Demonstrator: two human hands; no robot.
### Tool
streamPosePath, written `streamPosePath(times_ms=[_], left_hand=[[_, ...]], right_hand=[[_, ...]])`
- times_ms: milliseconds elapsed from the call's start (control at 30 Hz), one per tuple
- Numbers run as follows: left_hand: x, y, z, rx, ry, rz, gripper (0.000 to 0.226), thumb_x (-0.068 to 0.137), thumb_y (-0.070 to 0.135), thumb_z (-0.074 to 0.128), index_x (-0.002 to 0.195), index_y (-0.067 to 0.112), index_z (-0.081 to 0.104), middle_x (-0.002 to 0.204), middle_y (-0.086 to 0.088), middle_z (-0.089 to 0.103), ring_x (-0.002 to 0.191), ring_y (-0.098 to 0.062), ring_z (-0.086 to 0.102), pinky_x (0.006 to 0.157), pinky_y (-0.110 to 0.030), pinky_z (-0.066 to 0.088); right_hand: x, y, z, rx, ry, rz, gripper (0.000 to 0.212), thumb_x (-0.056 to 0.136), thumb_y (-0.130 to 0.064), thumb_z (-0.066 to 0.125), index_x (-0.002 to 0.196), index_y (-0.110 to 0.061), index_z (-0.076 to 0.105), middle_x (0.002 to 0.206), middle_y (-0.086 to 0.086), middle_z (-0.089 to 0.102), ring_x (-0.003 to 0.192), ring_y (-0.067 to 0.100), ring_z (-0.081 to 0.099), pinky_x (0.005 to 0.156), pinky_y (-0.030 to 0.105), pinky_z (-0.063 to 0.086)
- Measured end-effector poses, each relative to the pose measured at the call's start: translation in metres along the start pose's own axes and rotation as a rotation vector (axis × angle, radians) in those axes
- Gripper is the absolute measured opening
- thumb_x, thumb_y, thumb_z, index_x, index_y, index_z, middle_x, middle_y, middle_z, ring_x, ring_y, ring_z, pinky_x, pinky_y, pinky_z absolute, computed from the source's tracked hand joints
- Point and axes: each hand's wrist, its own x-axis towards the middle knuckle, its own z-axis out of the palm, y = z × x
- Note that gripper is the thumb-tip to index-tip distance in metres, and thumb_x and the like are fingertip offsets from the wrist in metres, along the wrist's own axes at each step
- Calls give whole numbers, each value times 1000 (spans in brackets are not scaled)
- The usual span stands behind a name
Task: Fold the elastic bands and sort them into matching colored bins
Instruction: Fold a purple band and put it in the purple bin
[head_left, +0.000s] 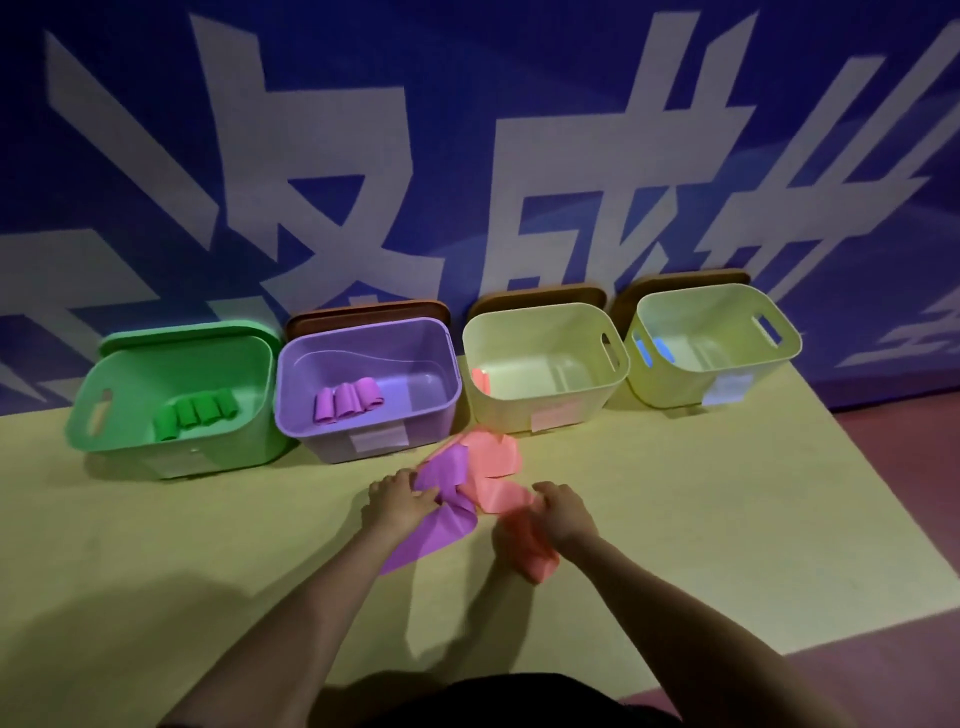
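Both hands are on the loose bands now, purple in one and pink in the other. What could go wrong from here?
1. The purple band under the left hand and the pink band gripped by the right hand overlap, so pulling one may drag the other.
2. The two cream bins look alike; only small labels and contents distinguish them, so pink could land in the wrong one.
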Motion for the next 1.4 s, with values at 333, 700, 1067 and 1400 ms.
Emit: streamPosePath(times_ms=[333,700,1067,1400], left_hand=[[-52,82,-49,-841,126,165,28,94,5,52,70,17,58,73,2,57,75,-12,49,64,-12,36],[-94,124,-145,-1202,134,250,20,93,15,56,78,17,68,72,4,69,73,-9,62,74,-22,46],[-112,70,-182,-1254,128,219,20,88,8,59,68,10,60,66,-6,59,66,-17,54,64,-30,43],[-129,6,-214,-1463,-25,205,21,89,6,52,69,9,57,52,-3,57,51,-15,56,47,-20,47]], right_hand=[[19,-30,-29,205,-57,-254,39,96,-31,55,129,-10,57,122,15,58,111,27,56,94,26,40],[-16,-140,-111,792,-99,-564,31,103,-30,38,123,-22,61,123,-11,62,114,-4,54,97,16,41],[-63,-174,-104,797,-108,-633,24,90,-19,65,68,-14,59,62,-2,52,64,12,47,62,24,37],[-97,-208,-94,619,-136,-688,15,87,-22,70,82,-8,70,69,-6,68,65,5,60,63,23,50]])
